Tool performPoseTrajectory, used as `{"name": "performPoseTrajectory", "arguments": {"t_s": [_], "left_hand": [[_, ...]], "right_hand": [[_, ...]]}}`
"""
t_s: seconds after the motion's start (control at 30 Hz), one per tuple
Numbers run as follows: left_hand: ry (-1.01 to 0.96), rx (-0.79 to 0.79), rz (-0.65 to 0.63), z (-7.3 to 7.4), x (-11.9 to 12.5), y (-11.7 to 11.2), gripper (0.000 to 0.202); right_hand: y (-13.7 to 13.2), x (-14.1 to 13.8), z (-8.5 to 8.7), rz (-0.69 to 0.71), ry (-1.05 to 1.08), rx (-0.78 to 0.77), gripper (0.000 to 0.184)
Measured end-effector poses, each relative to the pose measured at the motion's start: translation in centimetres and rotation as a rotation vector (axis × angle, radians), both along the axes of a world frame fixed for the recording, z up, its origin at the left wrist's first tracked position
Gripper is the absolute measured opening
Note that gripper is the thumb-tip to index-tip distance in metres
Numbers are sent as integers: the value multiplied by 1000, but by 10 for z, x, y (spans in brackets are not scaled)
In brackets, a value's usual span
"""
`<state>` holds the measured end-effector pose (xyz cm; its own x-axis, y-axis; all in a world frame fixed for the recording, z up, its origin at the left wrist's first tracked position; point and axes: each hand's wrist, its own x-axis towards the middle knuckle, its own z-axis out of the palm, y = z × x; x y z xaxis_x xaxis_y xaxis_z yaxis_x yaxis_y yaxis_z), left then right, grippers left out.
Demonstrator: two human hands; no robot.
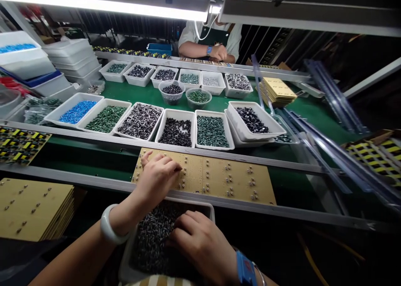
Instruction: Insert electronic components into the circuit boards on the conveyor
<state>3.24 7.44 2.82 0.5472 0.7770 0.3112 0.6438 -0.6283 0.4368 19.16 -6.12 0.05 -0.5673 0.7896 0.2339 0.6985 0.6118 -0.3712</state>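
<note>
My left hand (159,172) is over a tan circuit board (194,163), its thumb and forefinger pinched close to the surface. Whatever sits between those fingertips is too small to make out. A second tan board (239,175) adjoins it on the right; both carry small metal parts in rows and lie along the rail. Nearer to me is a white bin (210,210) full of small dark leaded components (153,236). My right hand (202,244) reaches into this bin with fingers curled together, the fingertips partly hidden among the components.
Beyond the rail (103,140) stand several white trays of components, including blue ones (78,111) and green ones (106,118). Stacked boards (31,206) lie at left, more (278,89) at back right. Clear plastic tubes (326,148) slant across the right. A co-worker (209,39) sits opposite.
</note>
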Motion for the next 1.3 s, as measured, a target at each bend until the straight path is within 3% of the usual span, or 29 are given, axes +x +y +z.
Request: {"name": "performPoseTrajectory", "arguments": {"t_s": [0.23, 0.4, 0.53, 0.97, 1.3], "left_hand": [[38, -5, 6, 1, 2, -3, 10], [28, 14, -76, 2, -2, 1, 18], [27, 8, -104, 2, -5, 9, 14], [19, 54, -88, -4, -4, 4, 7], [15, 122, -100, -6, -6, 4, 9]], "right_hand": [[1, 0, 2, 15, 60, -28, 17], [2, 0, 3, 30, -3, -69, 24], [2, 0, 2, 28, -16, -53, 12], [2, -1, 8, -63, 340, 33, 12], [1, 2, 3, -3, 305, 34, 15]]}}
